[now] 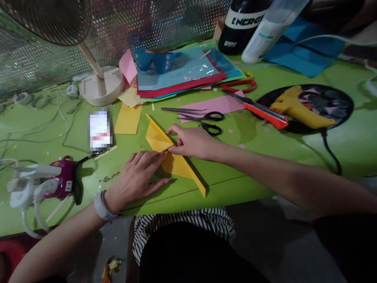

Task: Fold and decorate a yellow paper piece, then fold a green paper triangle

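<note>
The folded yellow paper [178, 167] lay slanted near the front edge of the green counter [228, 177]. The right hand [190, 141] pinched it near the middle. The left hand [141, 173] touched it there too, thumb spread wide. Black scissors [202, 119] lay just past the right hand.

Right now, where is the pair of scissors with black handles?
In the head view, the black-handled scissors lie slightly right of centre, just beyond the right hand, beside the tweezers.
</note>
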Demonstrator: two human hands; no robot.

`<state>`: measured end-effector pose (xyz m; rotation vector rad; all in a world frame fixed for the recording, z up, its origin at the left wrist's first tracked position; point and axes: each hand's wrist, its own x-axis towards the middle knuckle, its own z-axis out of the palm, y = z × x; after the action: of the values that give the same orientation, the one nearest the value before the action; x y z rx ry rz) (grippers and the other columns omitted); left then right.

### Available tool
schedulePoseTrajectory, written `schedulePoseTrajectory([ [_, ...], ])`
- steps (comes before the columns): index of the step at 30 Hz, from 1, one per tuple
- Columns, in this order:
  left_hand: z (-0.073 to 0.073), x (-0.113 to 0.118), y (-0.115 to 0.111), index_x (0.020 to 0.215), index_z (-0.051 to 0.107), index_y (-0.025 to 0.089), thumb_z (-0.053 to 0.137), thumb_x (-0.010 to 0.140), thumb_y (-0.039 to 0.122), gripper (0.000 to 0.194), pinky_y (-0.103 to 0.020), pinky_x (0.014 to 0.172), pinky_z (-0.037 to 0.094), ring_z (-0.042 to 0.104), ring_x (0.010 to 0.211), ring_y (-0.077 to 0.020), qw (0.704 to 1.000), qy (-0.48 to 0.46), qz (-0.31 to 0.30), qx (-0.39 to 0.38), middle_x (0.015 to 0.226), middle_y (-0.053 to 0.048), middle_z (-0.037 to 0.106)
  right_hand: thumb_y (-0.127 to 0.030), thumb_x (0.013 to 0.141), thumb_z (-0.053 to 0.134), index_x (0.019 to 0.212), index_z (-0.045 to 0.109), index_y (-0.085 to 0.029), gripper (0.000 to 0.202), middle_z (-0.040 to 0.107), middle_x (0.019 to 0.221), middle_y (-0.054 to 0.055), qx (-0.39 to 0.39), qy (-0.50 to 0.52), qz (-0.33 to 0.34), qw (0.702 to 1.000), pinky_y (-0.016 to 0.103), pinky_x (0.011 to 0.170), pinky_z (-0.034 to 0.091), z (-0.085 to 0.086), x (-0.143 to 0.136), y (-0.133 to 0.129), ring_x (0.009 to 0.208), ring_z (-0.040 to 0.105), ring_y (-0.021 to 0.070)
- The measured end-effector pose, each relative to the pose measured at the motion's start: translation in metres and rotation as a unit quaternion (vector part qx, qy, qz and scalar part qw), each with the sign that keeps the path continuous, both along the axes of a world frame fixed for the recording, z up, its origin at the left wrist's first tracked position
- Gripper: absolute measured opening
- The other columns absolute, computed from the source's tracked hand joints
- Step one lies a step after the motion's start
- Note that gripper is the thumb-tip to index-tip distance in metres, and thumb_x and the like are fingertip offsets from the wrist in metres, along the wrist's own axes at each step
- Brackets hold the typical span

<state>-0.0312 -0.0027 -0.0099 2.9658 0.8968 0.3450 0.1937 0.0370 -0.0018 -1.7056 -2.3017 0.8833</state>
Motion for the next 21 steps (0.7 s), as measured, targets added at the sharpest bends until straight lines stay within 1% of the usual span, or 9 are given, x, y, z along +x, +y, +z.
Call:
schedulePoseTrajectory([
  [3,-0.002,0.003,-0.003,0.128,0.050,0.016,0.048,0.090,0.063,0.060,-0.045,0.090,0.046,0.056,0.109,-0.0301,1.000,0.019,0.002,0.008,0.122,-0.016,0.058,-0.042,0.082,0.060,0.125,0.051,-0.020,0.049,0.068,0.078,0.001,-0.001,-0.004,-0.005,1.000,0.029,0.053,0.027,0.000,-0.001,-0.001,0.060,0.054,0.0157],
  [6,-0.002,0.005,-0.003,0.125,0.052,0.016,0.046,0.089,0.066,0.061,-0.046,0.091,0.044,0.055,0.110,-0.0305,1.000,0.020,0.010,0.004,0.122,-0.016,0.057,-0.043,0.082,0.060,0.124,0.051,-0.020,0.049,0.067,0.078,0.001,0.001,-0.005,-0.005,1.000,0.029,0.054,0.027,0.000,-0.001,-0.001,0.060,0.054,0.0160],
  [11,0.000,0.007,0.000,0.122,0.054,0.015,0.047,0.089,0.065,0.061,-0.045,0.093,0.043,0.054,0.112,-0.0308,1.000,0.021,-0.001,-0.004,0.123,-0.016,0.057,-0.043,0.082,0.060,0.124,0.050,-0.021,0.048,0.067,0.077,0.000,0.002,-0.001,-0.002,1.000,0.029,0.054,0.027,0.000,0.000,-0.001,0.059,0.053,0.0152],
  [15,0.003,0.005,-0.001,0.122,0.054,0.012,0.047,0.090,0.064,0.061,-0.045,0.091,0.044,0.055,0.109,-0.0305,0.999,0.035,-0.011,0.003,0.122,-0.016,0.059,-0.041,0.082,0.061,0.123,0.050,-0.021,0.047,0.067,0.077,0.000,0.000,-0.006,-0.003,1.000,0.029,0.053,0.026,0.001,-0.001,0.000,0.058,0.053,0.0151],
  [21,0.002,-0.004,-0.010,0.127,0.051,0.014,0.048,0.094,0.054,0.052,-0.045,0.089,0.045,0.056,0.110,-0.0306,0.999,0.047,0.014,-0.002,0.125,-0.016,0.058,-0.041,0.082,0.061,0.125,0.050,-0.021,0.048,0.067,0.078,0.001,-0.009,-0.009,-0.002,1.000,0.029,0.053,0.028,0.003,0.000,0.000,0.059,0.054,0.0156],
])
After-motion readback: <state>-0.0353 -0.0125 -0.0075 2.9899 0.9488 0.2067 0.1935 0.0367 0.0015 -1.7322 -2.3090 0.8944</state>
